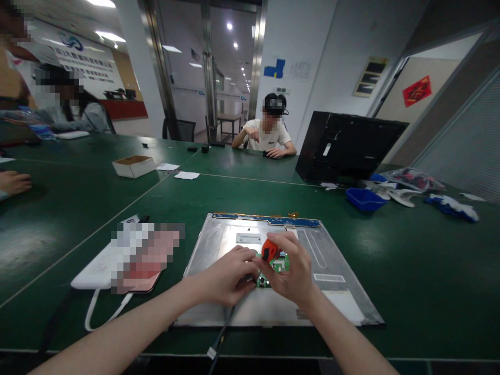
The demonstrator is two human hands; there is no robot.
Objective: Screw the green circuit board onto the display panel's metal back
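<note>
A flat metal display panel (219,304) lies on the table in front of me, with a green circuit board (282,262) near its middle. Over that board, my right hand (292,271) grips the orange and black handle of a screwdriver (269,250); its tip is hidden. My left hand (230,273) is curled close beside it at the board's left edge, fingers drawn together. What they pinch, if anything, is hidden. A dark cable (223,333) runs from under my left hand over the panel's near edge. Along the far edge sits a narrow blue circuit strip (265,220).
A white power bank (94,268) and a pink phone (146,265) lie left, joined by a white cable. Farther off are a cardboard box (135,166), a black monitor casing (347,148), a blue tray (365,199) and gloves (451,205). A person (269,130) sits opposite; others sit left.
</note>
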